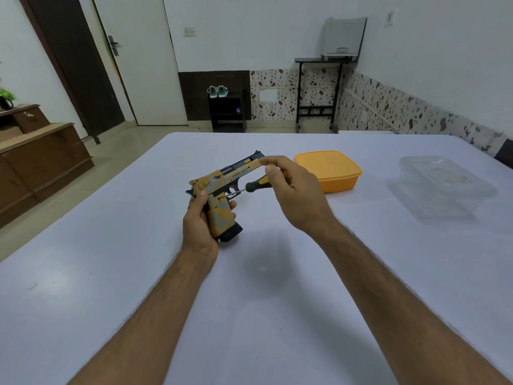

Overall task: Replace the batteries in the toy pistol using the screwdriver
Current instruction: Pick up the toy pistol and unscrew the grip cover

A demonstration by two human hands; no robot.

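Observation:
A yellow, grey and black toy pistol (222, 187) is held above the white table (249, 273), barrel pointing away and to the right. My left hand (198, 220) grips its handle from the left. My right hand (291, 190) holds a screwdriver (254, 186) with a black and yellow handle. The thin metal shaft slants down-left, and its tip rests on the side of the grip just below the trigger. The back end of the screwdriver handle is hidden inside my right fist.
A closed orange plastic box (330, 169) stands just right of my right hand. A clear plastic container (441, 184) sits further right. A wooden cabinet (36, 159) stands left of the table, a shoe rack (227, 111) and a black stand (319, 93) by the far wall.

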